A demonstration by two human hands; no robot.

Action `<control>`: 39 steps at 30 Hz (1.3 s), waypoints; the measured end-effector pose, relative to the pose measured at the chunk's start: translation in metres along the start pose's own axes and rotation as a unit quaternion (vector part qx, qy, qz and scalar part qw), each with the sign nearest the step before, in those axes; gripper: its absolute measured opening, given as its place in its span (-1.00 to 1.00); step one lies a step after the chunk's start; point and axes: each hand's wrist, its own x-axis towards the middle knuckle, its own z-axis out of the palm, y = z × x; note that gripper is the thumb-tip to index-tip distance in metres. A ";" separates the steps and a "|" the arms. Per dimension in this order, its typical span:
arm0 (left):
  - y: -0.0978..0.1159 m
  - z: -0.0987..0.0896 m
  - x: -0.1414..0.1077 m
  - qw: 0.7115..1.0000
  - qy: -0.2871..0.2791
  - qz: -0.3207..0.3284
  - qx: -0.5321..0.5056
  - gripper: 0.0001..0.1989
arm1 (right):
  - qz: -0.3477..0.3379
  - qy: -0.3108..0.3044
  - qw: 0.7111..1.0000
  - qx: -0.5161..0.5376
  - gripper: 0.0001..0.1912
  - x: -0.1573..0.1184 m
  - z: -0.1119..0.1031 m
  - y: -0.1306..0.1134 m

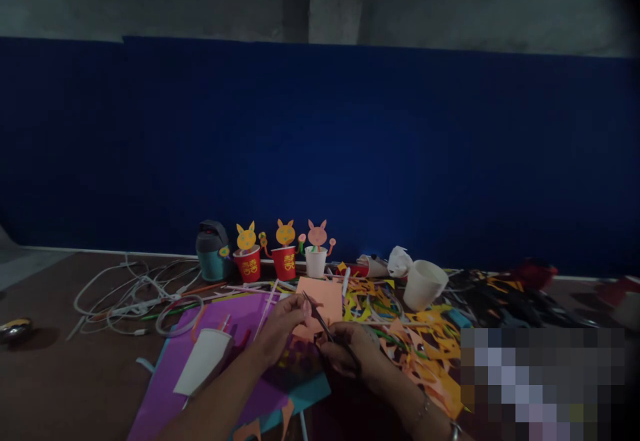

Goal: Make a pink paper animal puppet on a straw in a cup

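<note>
My right hand is closed around dark-handled scissors, their blades pointing up and left. Between finger and thumb, my left hand pinches a sheet of light orange paper, close to the blade tips. Part of the sheet is hidden by my fingers and the scissors. Left of my left hand, a white paper cup lies tilted on purple paper. Beyond the hands stand three cups with cat-like paper heads: a red cup, another red cup and a white cup.
Orange and yellow paper scraps spread to the right, beside an open white cup. A teal and grey container stands at the back left, near tangled white cables. A blue wall panel rises behind the table. The lower right is pixelated.
</note>
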 end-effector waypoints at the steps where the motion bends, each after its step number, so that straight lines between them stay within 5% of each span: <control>1: 0.001 0.001 -0.001 1.000 0.006 -0.001 -0.009 -0.88 | 0.001 0.000 1.000 0.003 -0.62 0.000 0.000 0.000; 16: 0.003 0.007 -0.003 0.994 0.013 -0.067 -0.082 -0.81 | -0.019 -0.009 0.998 -0.067 -0.71 -0.003 -0.003 -0.004; 21: -0.001 0.005 0.000 0.993 0.045 -0.039 -0.102 -0.85 | -0.026 -0.006 0.999 -0.045 -0.69 0.001 -0.004 0.004; 27: -0.002 0.007 -0.001 0.983 0.040 -0.046 -0.171 -0.87 | -0.212 0.154 0.963 0.057 -0.68 0.011 -0.003 0.014; 30: -0.001 0.014 -0.007 0.979 0.031 -0.088 -0.180 -0.85 | -0.226 0.194 0.952 0.065 -0.61 0.009 -0.001 0.009; 34: -0.007 0.019 -0.012 0.985 0.033 -0.138 -0.103 -0.79 | -0.207 0.192 0.956 0.077 -0.62 0.005 0.002 0.002; 39: -0.017 0.008 -0.005 0.993 0.058 -0.095 0.033 -0.90 | -0.146 0.168 0.969 0.104 -0.57 0.003 0.001 0.003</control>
